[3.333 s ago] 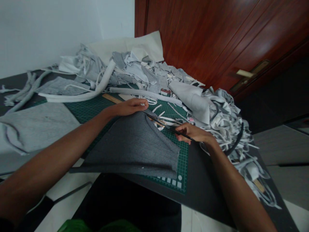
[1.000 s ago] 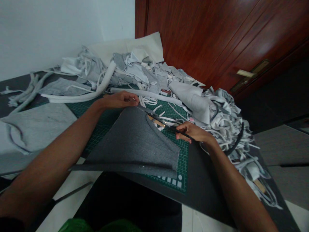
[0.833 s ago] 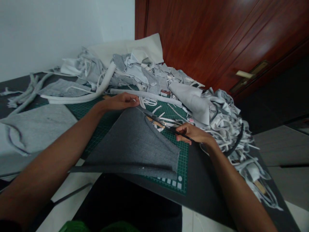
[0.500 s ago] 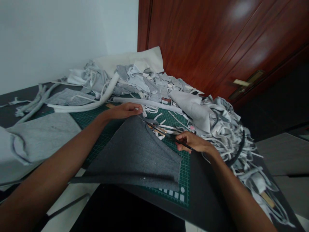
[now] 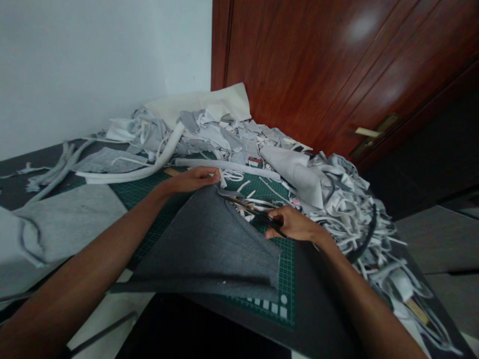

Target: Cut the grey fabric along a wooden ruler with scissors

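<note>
A dark grey piece of fabric (image 5: 209, 244) lies over a green cutting mat (image 5: 287, 279), its near edge hanging past the table front. My left hand (image 5: 200, 178) pinches the fabric's far corner between thumb and fingers. In my right hand (image 5: 292, 223) are black-handled scissors (image 5: 254, 210), their blades pointing left along the fabric's right edge, close to the pinched corner. A narrow strip at that corner stands partly apart from the main piece. Small white offcuts (image 5: 247, 188) lie on the mat just beyond the blades.
Heaped grey and white fabric scraps (image 5: 337, 194) run along the table's back and right side. A light grey fabric piece (image 5: 71, 214) rests at the left. Behind the table stand a white wall (image 5: 101, 60) and a brown wooden door (image 5: 292, 65) with a handle (image 5: 368, 132).
My right hand and the scissors have moved slightly left, towards the pinched corner, and the blades look more closed. My left hand keeps its pinch. The whole view has shifted a little.
</note>
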A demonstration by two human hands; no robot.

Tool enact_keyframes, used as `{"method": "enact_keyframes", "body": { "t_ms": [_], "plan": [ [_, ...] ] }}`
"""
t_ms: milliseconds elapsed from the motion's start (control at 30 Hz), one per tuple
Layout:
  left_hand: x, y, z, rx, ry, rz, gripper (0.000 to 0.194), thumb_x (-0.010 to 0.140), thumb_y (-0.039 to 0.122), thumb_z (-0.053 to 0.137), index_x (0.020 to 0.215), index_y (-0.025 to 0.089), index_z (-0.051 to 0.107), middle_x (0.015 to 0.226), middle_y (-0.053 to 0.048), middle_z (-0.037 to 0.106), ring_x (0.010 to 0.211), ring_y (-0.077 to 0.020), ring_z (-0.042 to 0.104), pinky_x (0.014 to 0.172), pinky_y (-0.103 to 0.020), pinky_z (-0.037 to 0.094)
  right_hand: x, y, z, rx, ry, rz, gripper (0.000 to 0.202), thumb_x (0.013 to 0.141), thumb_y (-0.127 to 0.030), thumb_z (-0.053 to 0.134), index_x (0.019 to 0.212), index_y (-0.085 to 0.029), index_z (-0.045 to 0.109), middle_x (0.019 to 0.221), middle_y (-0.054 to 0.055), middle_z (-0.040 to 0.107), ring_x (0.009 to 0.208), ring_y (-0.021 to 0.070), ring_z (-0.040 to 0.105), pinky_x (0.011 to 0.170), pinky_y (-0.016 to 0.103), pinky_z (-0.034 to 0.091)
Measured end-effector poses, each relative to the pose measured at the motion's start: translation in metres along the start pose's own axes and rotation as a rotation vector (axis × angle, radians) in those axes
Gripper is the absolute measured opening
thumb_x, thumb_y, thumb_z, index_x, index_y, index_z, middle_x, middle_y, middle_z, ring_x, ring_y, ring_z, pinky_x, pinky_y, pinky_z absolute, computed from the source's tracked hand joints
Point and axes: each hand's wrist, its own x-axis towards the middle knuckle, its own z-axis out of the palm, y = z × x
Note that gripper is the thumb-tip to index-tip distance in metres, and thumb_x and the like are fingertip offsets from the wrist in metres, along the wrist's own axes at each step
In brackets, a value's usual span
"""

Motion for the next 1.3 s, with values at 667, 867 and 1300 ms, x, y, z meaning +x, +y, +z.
{"method": "enact_keyframes", "body": {
  "t_ms": [667,867,1300],
  "plan": [
    [-0.004,0.007,-0.001,-0.112,-0.018,-0.062,0.054,0.098,0.069,0.059,0.087,0.017,0.056,0.075,0.003,0.052,0.064,-0.0107,0.042,0.059,-0.021,0.035,0.006,-0.011,0.009,-0.172,0.111,0.02,0.055,0.075,-0.068,0.088,0.08,-0.019,0.063,0.071,-0.003,0.057,0.065,0.014,0.049,0.061,0.027,0.031],
    [-0.005,0.004,-0.001,-0.083,-0.013,-0.12,0.056,0.096,0.073,0.059,0.088,0.017,0.055,0.078,0.002,0.052,0.069,-0.0129,0.046,0.06,-0.022,0.038,0.009,-0.015,0.015,-0.184,0.168,0.053,0.055,0.072,-0.068,0.09,0.079,-0.02,0.063,0.069,-0.003,0.058,0.064,0.014,0.048,0.062,0.028,0.029],
    [-0.006,-0.002,-0.003,-0.076,-0.022,-0.114,0.051,0.099,0.067,0.058,0.088,0.017,0.054,0.078,0.002,0.05,0.072,-0.0132,0.044,0.062,-0.022,0.037,0.009,-0.007,0.015,0.018,0.128,-0.048,0.068,0.073,-0.081,0.079,0.065,-0.021,0.05,0.064,-0.005,0.044,0.062,0.0121,0.039,0.058,0.027,0.024]
  ]
}}
